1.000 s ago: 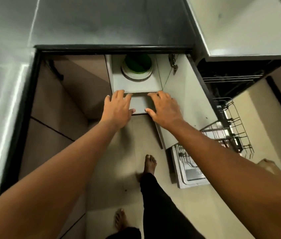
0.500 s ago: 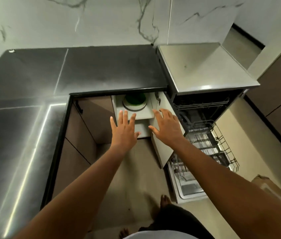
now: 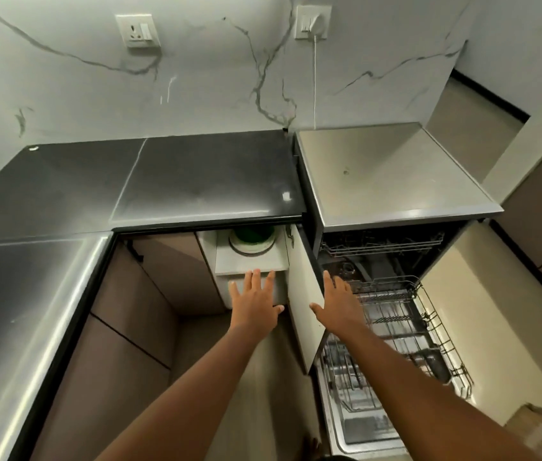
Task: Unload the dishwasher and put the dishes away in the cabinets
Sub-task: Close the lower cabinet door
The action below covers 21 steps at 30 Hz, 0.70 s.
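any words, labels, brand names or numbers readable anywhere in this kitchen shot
None can be read.
White wall socket: no legible marking.
White switch plate with cord: no legible marking.
Steel-topped open dishwasher: no brand or label visible.
Stacked white and green plates: no print visible.

Home kitchen: countertop (image 3: 196, 181), open dishwasher (image 3: 392, 247), cabinets (image 3: 123, 344).

Both bare arms are reaching forward and down from the lower edge of the view, running nearly parallel, elbows almost straight. The left hand (image 3: 255, 299) is lying flat, palm down, fingers spread and pointing away, thumb sticking out to the right. The right hand (image 3: 337, 302) is hovering just beside it, also flat and empty, fingers extending forward, thumb angling left toward the other hand.
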Available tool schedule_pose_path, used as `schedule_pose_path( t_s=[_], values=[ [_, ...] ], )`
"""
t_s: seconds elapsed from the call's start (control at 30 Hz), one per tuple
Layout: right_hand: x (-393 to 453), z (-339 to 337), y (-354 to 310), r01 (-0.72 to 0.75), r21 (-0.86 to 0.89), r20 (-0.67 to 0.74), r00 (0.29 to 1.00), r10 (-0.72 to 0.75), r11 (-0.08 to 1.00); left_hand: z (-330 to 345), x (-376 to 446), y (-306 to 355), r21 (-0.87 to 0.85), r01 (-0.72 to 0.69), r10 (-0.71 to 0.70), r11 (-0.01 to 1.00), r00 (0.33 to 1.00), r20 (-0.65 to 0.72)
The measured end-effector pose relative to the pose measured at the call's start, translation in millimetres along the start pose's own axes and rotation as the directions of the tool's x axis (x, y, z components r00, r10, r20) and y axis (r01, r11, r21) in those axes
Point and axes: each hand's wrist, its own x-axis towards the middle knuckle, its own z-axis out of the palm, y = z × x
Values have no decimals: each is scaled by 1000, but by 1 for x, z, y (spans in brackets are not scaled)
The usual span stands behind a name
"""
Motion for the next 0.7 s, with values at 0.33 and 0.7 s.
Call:
schedule_pose_path(
  t_s=[0.33, 0.7],
  values=[
    [21, 28, 0, -109, 278, 23, 994, 107, 954, 30, 4, -3, -162, 156, -126, 974, 975, 181],
    [21, 63, -58, 92, 293, 203, 967, -156, 952, 49, 9, -12, -233, 58, 7, 971, 963, 269]
  ],
)
